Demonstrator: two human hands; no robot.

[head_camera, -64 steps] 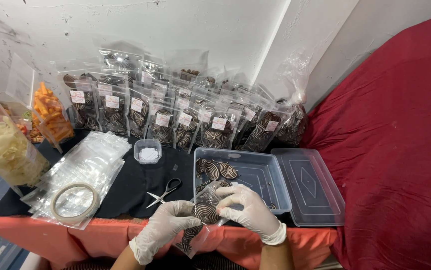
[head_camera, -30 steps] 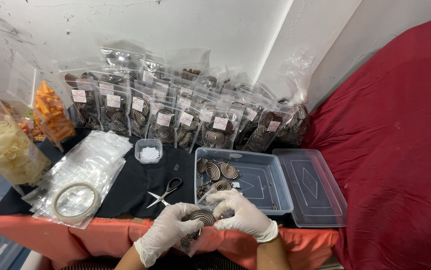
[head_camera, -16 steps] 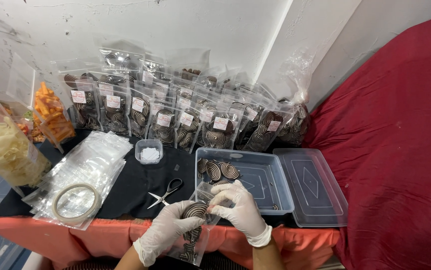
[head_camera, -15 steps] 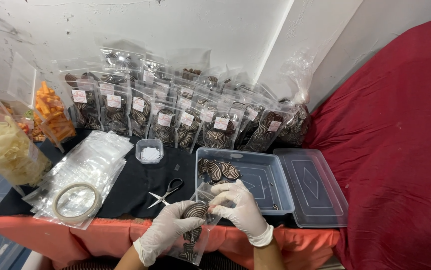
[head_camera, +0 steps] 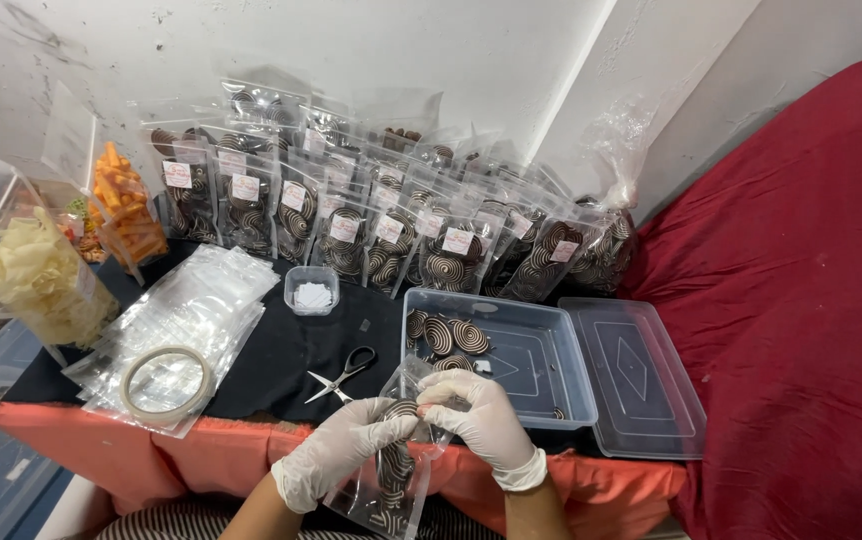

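Hands slightly lower since before; clear pouch (head_camera: 391, 470) upright, mouth up.

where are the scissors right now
In the head view the scissors lie on the black cloth, just left of the clear plastic tub and just beyond the gloved left hand.
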